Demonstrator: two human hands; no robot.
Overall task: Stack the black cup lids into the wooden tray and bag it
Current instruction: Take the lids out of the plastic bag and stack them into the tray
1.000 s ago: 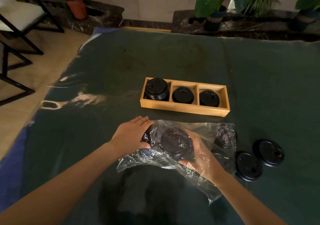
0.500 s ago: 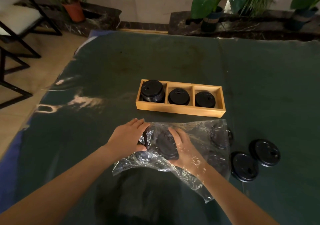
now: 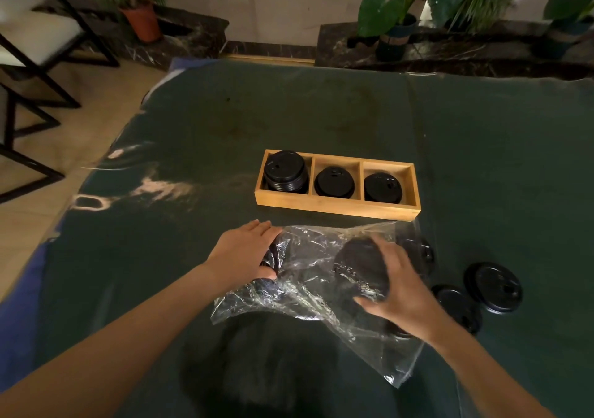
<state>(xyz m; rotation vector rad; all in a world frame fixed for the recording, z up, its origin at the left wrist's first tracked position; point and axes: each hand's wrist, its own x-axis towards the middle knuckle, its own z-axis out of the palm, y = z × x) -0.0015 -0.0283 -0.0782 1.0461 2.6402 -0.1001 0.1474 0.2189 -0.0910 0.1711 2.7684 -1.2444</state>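
A wooden tray (image 3: 334,207) with three compartments lies on the dark green table; each compartment holds black lids, the left stack (image 3: 285,170) tallest. In front of it lies a crumpled clear plastic bag (image 3: 308,285). My left hand (image 3: 246,250) presses and pinches the bag's left end, over a dark lid inside it. My right hand (image 3: 400,285) grips a black lid (image 3: 361,268) above the bag. Two loose lids (image 3: 493,285) (image 3: 456,305) lie to the right, another (image 3: 418,250) shows at the bag's far right edge.
The green cloth-covered table (image 3: 321,112) stretches far beyond the tray. Black-framed chairs (image 3: 35,47) stand on the tiled floor at left. Potted plants (image 3: 389,18) line a dark ledge behind the table.
My right hand has pulled rightward out from under the plastic with a lid in its grip. My left hand stays on the bag's left end. The view has shifted slightly.
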